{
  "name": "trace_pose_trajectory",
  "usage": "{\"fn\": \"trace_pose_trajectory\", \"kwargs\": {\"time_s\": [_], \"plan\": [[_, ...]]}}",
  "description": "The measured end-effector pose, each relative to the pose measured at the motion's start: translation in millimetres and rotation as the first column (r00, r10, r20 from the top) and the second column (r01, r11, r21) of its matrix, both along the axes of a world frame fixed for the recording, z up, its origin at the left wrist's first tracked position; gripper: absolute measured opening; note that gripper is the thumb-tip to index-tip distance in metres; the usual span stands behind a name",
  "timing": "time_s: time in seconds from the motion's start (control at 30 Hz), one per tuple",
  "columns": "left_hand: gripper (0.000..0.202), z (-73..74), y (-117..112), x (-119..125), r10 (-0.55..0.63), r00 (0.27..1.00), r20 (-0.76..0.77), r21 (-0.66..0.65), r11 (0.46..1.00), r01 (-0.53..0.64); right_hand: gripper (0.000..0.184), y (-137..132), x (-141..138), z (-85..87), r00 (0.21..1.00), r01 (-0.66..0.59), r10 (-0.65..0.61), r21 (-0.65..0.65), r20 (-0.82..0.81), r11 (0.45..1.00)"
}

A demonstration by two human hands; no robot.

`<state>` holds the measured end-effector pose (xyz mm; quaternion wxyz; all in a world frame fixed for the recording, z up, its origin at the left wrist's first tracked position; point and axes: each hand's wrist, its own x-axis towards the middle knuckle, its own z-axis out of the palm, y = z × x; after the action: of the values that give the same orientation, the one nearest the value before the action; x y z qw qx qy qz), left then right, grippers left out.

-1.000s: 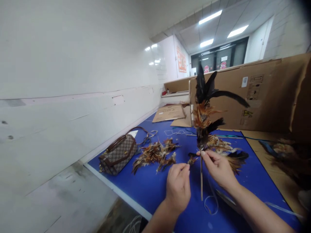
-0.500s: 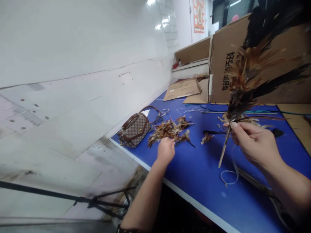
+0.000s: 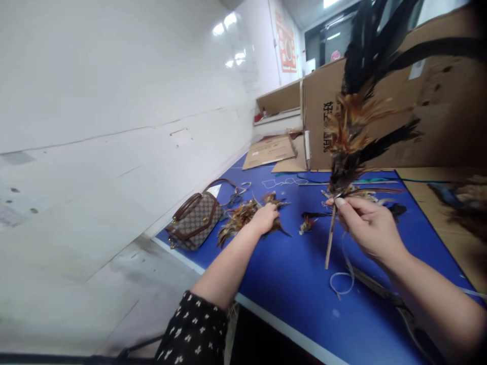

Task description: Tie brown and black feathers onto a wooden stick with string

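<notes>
My right hand (image 3: 367, 227) pinches a thin wooden stick (image 3: 329, 244) that carries a tall bunch of black and orange-brown feathers (image 3: 352, 126), held upright over the blue table (image 3: 297, 284). A pale string loop (image 3: 340, 279) hangs from the stick down to the table. My left hand (image 3: 264, 218) reaches out onto a pile of loose brown feathers (image 3: 239, 218), fingers curled into the pile; what they grip is hidden. A small single feather tuft (image 3: 306, 223) lies between the two hands.
A brown checked handbag (image 3: 196, 219) sits at the table's left corner by the white wall. Large cardboard sheets (image 3: 437, 116) stand behind the table, flat cardboard (image 3: 270, 150) lies at the far end. More feathers (image 3: 462, 200) lie on brown board at the right.
My left hand left the stick area and went left to the loose feather pile. The right hand kept the feathered stick upright; the view shifted.
</notes>
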<state>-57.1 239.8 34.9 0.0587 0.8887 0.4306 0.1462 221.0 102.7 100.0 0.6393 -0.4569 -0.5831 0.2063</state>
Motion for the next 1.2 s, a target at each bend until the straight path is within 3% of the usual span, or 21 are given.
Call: {"fn": "trace_pose_trajectory", "kwargs": {"time_s": [0.17,0.27,0.33,0.37,0.43,0.47,0.5,0.57,0.67,0.83,1.0,1.1,1.2], "plan": [[0.011,6.5,-7,-8,0.117,0.952,0.284,0.01,0.992,-0.124,0.038,3,-3,-4.7,0.997,-0.079,0.079,-0.081,-0.005,0.994],[0.014,15.9,-25,-1,0.206,0.851,0.483,-0.01,0.973,-0.229,0.039,3,-6,-8.3,0.995,-0.104,0.103,-0.105,-0.015,0.989],[0.021,23.8,-47,15,0.228,0.773,0.592,-0.073,0.97,-0.23,0.039,3,-8,-9.3,0.992,-0.124,0.123,-0.133,-0.014,0.983],[0.026,28.1,-60,26,0.229,0.721,0.654,-0.121,0.973,-0.199,0.04,2,-10,-9.5,0.991,-0.131,0.131,-0.144,-0.008,0.981],[0.027,37.1,-86,51,0.275,0.404,0.872,-0.309,0.951,0.021,0.04,1,-12,-9.8,0.99,-0.136,0.14,-0.157,0.014,0.978],[0.027,41.4,-98,63,0.298,0.293,0.908,-0.34,0.935,0.103,0.04,0,-14,-10.0,0.99,-0.135,0.141,-0.157,0.026,0.978],[0.028,45.1,-108,75,0.313,0.22,0.924,-0.35,0.923,0.159,0.041,0,-15,-10.3,0.989,-0.134,0.142,-0.154,0.037,0.979],[0.028,50.3,-121,93,0.338,0.14,0.931,-0.361,0.909,0.208,0.043,-2,-17,-11.0,0.986,-0.147,0.157,-0.145,0.06,0.978],[0.027,51.5,-127,107,0.344,0.112,0.932,-0.36,0.912,0.196,0.048,-4,-20,-12.4,0.978,-0.165,0.179,-0.123,0.111,0.979],[0.025,45.0,-125,111,0.312,0.165,0.936,-0.337,0.928,0.157,0.046,-3,-23,-17.4,0.971,-0.169,0.184,-0.107,0.154,0.98],[0.025,39.3,-122,110,0.323,0.158,0.933,-0.345,0.928,0.14,0.047,-1,-26,-22.0,0.971,-0.184,0.199,-0.113,0.134,0.976],[0.028,38.9,-119,108,0.363,0.134,0.922,-0.384,0.9,0.206,0.048,-2,-25,-22.7,0.957,-0.227,0.245,-0.122,0.154,0.966],[0.035,42.2,-119,105,0.452,0.096,0.887,-0.458,0.831,0.316,0.047,-2,-24,-23.6,0.945,-0.251,0.273,-0.133,0.182,0.959]]}}
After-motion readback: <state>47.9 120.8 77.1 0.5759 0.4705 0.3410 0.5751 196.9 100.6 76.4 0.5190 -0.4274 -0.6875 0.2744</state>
